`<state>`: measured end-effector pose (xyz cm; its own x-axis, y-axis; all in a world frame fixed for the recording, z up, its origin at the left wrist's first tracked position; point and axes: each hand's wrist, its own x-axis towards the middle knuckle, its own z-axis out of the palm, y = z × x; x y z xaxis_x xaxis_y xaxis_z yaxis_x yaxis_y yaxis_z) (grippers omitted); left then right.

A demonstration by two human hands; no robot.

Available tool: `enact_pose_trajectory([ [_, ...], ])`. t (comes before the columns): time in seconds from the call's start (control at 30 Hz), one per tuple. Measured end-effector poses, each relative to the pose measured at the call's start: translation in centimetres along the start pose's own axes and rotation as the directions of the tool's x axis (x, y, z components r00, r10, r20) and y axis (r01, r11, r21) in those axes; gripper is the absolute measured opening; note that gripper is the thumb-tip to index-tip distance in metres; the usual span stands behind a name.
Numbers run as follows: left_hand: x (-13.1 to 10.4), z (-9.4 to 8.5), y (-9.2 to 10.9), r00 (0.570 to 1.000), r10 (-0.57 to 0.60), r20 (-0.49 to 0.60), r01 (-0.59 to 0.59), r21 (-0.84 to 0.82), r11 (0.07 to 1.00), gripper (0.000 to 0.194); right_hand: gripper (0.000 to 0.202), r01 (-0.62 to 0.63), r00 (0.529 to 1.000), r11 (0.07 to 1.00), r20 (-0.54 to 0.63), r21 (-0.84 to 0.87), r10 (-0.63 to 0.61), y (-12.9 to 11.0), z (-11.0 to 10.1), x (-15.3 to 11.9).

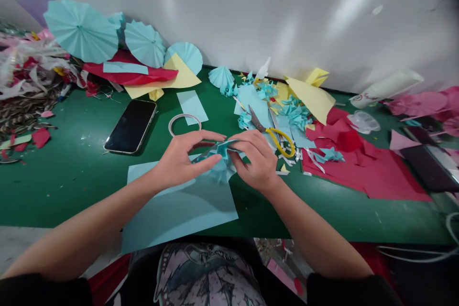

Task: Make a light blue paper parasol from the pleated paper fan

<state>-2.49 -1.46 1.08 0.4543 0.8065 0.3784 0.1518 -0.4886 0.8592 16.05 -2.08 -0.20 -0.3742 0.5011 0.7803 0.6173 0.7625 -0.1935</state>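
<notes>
A small folded light-blue paper piece (pixel 223 150) is held between my two hands above the table. My left hand (pixel 186 160) pinches its left side between thumb and fingers. On its right side, my right hand (pixel 255 158) has its fingers curled round the paper. Below them lies a large light-blue sheet (pixel 179 215), partly covered by my left forearm. Yellow-handled scissors (pixel 281 142) rest just beyond my right hand, blades pointing away to the left. Behind my left hand are a roll of tape (pixel 172 124) and a small blue paper rectangle (pixel 193 105).
A black phone (pixel 131 126) lies left of the tape. Pleated blue paper discs (pixel 84 31) lean against the wall. Blue scraps (pixel 296 114) and red sheets (pixel 390 179) spread to the right, and a white tube (pixel 387 88) stands behind. Twisted cords (pixel 25 103) are heaped far left.
</notes>
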Motion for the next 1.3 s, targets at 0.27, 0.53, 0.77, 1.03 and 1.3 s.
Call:
enact_pose_trajectory([
  [0.27, 0.1, -0.4, 0.6, 1.000, 0.001, -0.004, -0.001, 0.122, 0.992, 0.012, 0.017, 0.055, 0.998, 0.998, -0.032, -0.012, -0.055, 0.0, 0.6, -0.3],
  [0.53, 0.1, -0.4, 0.0, 0.999, 0.048, -0.022, -0.043, 0.194, 0.980, 0.013, 0.018, 0.058, 0.998, 0.998, -0.022, -0.018, -0.058, -0.1, 0.8, -0.6],
  [0.77, -0.1, -0.4, -0.2, 0.998, 0.066, 0.008, -0.066, 0.215, 0.974, 0.018, 0.017, 0.096, 0.995, 0.989, -0.008, -0.113, -0.098, 0.1, 0.8, -0.9],
  [1.03, -0.1, -0.1, 0.5, 0.999, -0.007, -0.049, 0.022, 0.300, 0.954, 0.016, 0.011, 0.100, 0.992, 0.951, -0.051, -0.291, -0.119, -0.4, 0.7, -0.9],
  [1.3, -0.4, 0.3, -0.1, 0.998, 0.041, -0.050, -0.022, 0.340, 0.940, 0.018, 0.009, 0.115, 0.985, 0.897, -0.068, -0.426, -0.158, -1.0, 0.5, -0.6],
])
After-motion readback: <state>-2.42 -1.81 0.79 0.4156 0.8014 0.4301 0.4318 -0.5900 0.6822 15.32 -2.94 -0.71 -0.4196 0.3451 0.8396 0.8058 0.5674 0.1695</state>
